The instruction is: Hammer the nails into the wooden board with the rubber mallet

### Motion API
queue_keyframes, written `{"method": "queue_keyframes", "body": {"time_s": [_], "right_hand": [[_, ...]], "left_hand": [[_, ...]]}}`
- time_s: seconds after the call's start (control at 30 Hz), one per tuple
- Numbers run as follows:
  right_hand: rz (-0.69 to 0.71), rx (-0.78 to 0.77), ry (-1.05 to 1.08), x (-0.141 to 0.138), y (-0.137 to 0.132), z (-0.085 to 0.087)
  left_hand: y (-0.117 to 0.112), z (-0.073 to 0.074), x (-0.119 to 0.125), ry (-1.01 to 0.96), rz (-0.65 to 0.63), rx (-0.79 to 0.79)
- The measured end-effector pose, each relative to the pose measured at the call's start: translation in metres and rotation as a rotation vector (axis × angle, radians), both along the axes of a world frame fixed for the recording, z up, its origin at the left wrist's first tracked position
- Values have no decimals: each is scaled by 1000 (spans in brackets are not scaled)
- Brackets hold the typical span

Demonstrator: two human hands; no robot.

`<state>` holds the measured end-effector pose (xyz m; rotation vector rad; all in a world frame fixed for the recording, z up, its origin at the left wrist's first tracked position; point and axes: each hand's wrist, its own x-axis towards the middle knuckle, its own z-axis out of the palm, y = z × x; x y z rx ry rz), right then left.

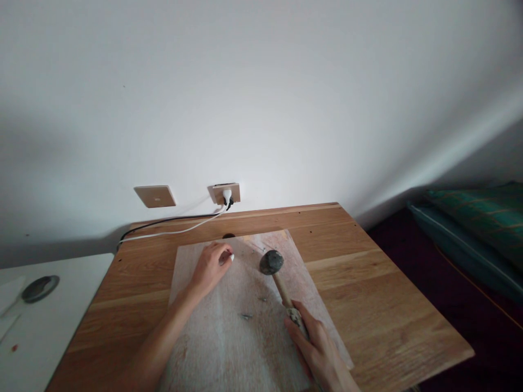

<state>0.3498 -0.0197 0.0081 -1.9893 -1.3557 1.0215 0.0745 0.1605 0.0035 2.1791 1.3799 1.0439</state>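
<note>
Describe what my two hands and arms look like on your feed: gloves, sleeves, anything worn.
Both the left hand and the right hand are bare, with no gloves. The left forearm shows no sleeve, watch or bracelet. Little of the right forearm is in view. I see no rings, though some fingers are hidden.

On my feed, the wooden table (379,299) bears a black cord (171,219), a white cord (175,232) and a pale board (220,348) with small metal pieces (246,316) on top.
</note>
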Motion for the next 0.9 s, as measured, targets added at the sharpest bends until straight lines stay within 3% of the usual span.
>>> {"method": "queue_keyframes", "body": {"time_s": [0.17,0.37,0.67,0.9], "right_hand": [[2,3,17,0,2,5],[120,-105,112,-6,10,20],[223,-85,267,-46,38,39],[290,1,243,-66,59,43]], "left_hand": [[0,3,3,71,9,25],[1,4,3,94,14,45],[4,-5,-2,7,27,22],[3,-8,0,-13,34,5]]}}
